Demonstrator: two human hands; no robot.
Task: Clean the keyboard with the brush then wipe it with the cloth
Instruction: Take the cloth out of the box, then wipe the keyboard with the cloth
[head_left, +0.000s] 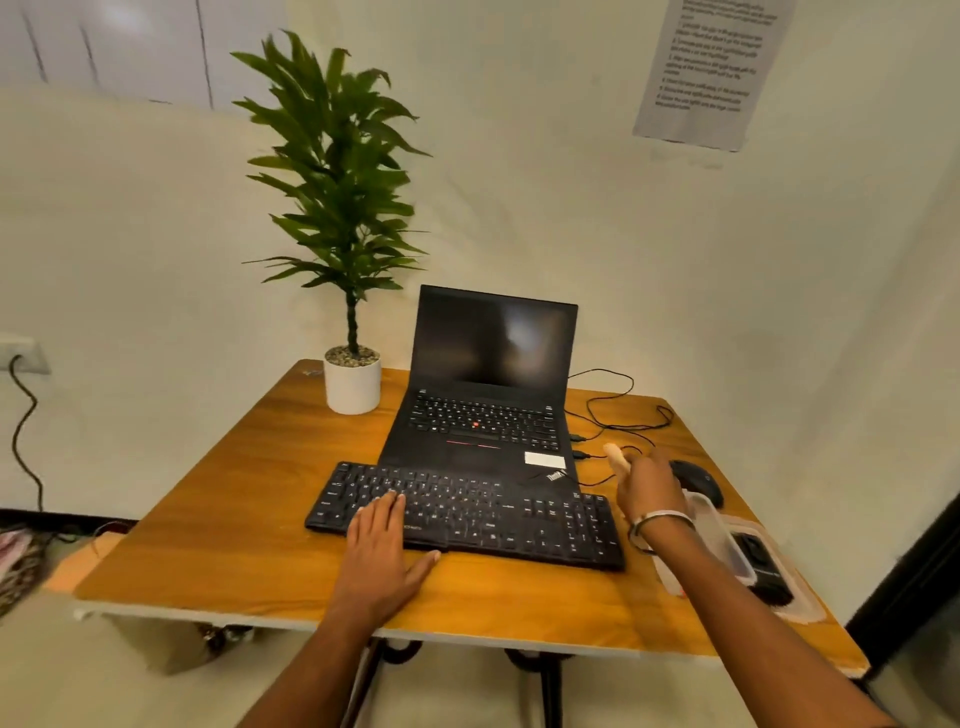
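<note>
Left hand (382, 540): flat, fingers straight, palm down on the near-left part of the external keyboard (467, 512), thumb splayed over its near edge onto the wooden table (218, 519). It looks to be steadying the board, not gripping it.

Right hand (649, 486): raised past the keyboard's right end, fingers curled around a pale stick-like thing, apparently the brush handle (615, 460), which pokes up and far-left out of the fist. The bristle end is not visible, so whether this is truly the brush cannot be confirmed.

The keyboard lies with its long axis running left to right across the table, slightly skewed (right end nearer). Its far edge overlaps the open ThinkPad laptop (488, 395).

Judgement: the right hand sits just beside the number-pad end, so the brushing stroke would most naturally start there and travel leftward along the long axis, toward the holding hand.

No cloth can be picked out. A clear plastic tray (795, 603) at the near right holds something dark under the right forearm; what it is cannot be told. A black mouse (698, 480) rests just beyond the tray. A potted plant (352, 384) stands at the far left.
</note>
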